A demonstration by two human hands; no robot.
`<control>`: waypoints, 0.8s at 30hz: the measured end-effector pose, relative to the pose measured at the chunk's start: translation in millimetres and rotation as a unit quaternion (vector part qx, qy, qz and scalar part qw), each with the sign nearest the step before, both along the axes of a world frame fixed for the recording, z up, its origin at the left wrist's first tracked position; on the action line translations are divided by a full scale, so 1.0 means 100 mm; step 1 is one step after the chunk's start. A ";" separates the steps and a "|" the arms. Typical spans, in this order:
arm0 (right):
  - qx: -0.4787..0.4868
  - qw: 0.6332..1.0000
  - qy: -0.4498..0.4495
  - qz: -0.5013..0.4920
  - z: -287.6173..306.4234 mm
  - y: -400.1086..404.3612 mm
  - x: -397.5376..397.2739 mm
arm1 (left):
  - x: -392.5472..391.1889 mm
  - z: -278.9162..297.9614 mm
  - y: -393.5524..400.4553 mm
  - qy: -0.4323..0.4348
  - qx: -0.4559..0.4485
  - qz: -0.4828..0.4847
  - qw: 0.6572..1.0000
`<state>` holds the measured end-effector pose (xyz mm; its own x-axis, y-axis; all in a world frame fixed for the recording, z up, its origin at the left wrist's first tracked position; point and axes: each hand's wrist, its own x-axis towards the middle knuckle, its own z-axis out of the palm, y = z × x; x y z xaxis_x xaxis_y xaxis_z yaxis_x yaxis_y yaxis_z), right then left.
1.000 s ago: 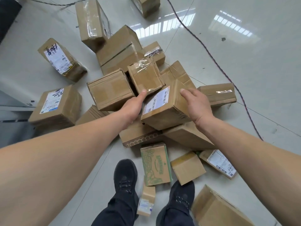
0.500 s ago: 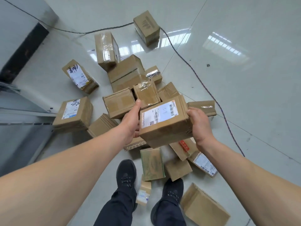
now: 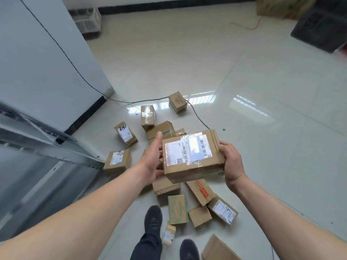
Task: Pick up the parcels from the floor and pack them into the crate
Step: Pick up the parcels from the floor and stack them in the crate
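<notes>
Glossy pale tiles make up the floor (image 3: 262, 128), with a grey wall panel (image 3: 37, 62) at your left and a thin black cable (image 3: 120, 100) running down it and across the tiles. You hold one box (image 3: 192, 156) up above the floor, its white label (image 3: 187, 151) facing you. Your left hand (image 3: 152, 162) grips the box's left side, thumb up along the edge; your right hand (image 3: 231, 163) grips its right side, fingers curled round the end. Below it the parcels (image 3: 163, 128) lie scattered on the floor in front of your black shoes (image 3: 153, 218): a labelled one (image 3: 117, 161) near the wall panel, a green one (image 3: 177, 208) just beside your left shoe, one with red print (image 3: 201, 191) under the held box. A white crate (image 3: 87, 21) stands by the far wall, well apart from the pile, and a dark crate (image 3: 321, 29) sits at the far right corner.
</notes>
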<state>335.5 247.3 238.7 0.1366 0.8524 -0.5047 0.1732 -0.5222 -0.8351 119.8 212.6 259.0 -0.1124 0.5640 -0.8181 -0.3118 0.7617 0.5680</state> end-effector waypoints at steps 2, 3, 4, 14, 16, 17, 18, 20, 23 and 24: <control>0.012 1.000 0.016 0.004 0.28 -0.01 -0.03 | -0.01 0.31 -0.11 0.012 0.024 0.010 1.000; 0.022 0.999 0.031 0.009 0.44 -0.02 -0.06 | -0.01 0.45 -0.18 0.018 0.033 0.015 0.999; 0.036 0.998 0.044 0.017 0.57 -0.04 -0.09 | -0.01 0.59 -0.26 0.021 0.041 0.023 0.999; 0.084 0.985 0.100 0.111 1.43 -0.44 -0.33 | -0.01 1.61 -1.19 0.049 0.111 0.147 0.982; 0.085 0.983 0.095 0.131 1.54 -0.56 -0.44 | -0.08 1.73 -1.40 0.056 0.116 0.162 0.978; 0.086 0.981 0.095 0.144 1.60 -0.64 -0.51 | -0.12 1.79 -1.52 0.057 0.120 0.171 0.976; 0.089 0.979 0.098 0.156 1.65 -0.72 -0.58 | -0.17 1.83 -1.63 0.057 0.124 0.182 0.974; 0.085 0.975 0.098 0.179 1.75 -0.91 -0.74 | -0.29 1.88 -1.87 0.053 0.132 0.206 0.968; 0.088 0.968 0.108 0.208 1.91 -1.25 -1.03 | -0.49 1.97 -2.26 0.046 0.148 0.235 0.960; 0.088 0.965 0.106 0.222 1.96 -1.37 -1.14 | -0.57 1.99 -2.41 0.048 0.150 0.246 0.956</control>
